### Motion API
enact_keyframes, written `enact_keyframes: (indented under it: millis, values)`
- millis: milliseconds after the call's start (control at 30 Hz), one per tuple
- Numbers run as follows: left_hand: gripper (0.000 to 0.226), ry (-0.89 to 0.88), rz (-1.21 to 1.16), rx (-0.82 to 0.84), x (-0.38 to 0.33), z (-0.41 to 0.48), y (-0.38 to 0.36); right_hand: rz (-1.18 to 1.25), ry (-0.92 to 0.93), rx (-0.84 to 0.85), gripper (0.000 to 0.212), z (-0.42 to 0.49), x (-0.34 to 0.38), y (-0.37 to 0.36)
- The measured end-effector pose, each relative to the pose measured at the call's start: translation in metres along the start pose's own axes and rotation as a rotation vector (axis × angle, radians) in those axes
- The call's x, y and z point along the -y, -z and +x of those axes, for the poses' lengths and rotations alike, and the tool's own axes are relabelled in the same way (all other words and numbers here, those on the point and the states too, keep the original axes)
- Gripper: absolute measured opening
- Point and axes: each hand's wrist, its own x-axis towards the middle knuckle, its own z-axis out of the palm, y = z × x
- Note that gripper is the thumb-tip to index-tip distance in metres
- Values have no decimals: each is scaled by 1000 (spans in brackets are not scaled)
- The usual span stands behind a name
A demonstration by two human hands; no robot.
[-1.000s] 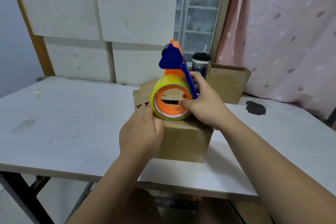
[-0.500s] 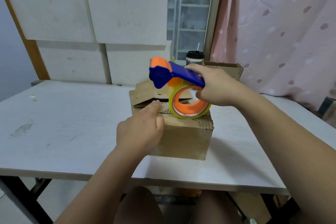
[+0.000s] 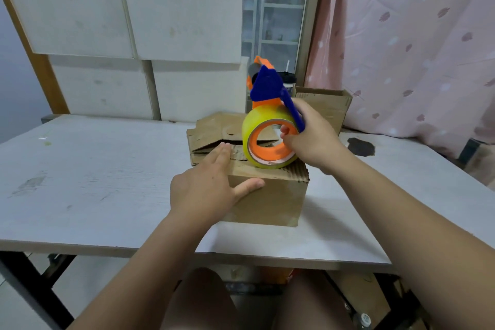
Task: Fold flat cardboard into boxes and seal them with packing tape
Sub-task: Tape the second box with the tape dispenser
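- Roughly midway along the front edge of the white table (image 3: pixel 107 169), set a little back from it, sits the small brown cardboard box (image 3: pixel 270 201), its flaps folded down on top.
- The left hand (image 3: pixel 206 190) lies flat on the box's left side, fingers straight and thumb on the front face, likely to hold the flaps shut and stop the box sliding.
- The right hand (image 3: pixel 310 139) grips the blue handle of the blue-and-orange tape dispenser with a yellow roll (image 3: pixel 263 120). The roll rests on the box top, probably ready to lay a strip along the seam.
- Just behind the box lies a stack of flat brown cardboard (image 3: pixel 214 128), within reach as the next blanks.
- Toward the far right corner stand an open brown cardboard box (image 3: pixel 324 104) and a dark lidded cup (image 3: pixel 288 80), clear of the work.
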Motion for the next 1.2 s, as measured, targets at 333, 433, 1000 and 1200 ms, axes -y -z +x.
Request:
enact_keyframes:
  millis: [333, 433, 1000, 1200]
  values:
    - [99, -18, 53, -26, -7, 0, -4, -155, 49, 75, 65, 10, 8, 10]
    - [98, -12, 33, -24, -6, 0, -5, -188, 47, 101, 63, 13, 4, 24]
    - [103, -18, 18, -25, -10, -1, -6, 117, -42, -27, 55, -12, -24, 24]
    - [100, -24, 34, -38, -7, -1, -6, -157, 62, -12, 69, -7, -11, 45]
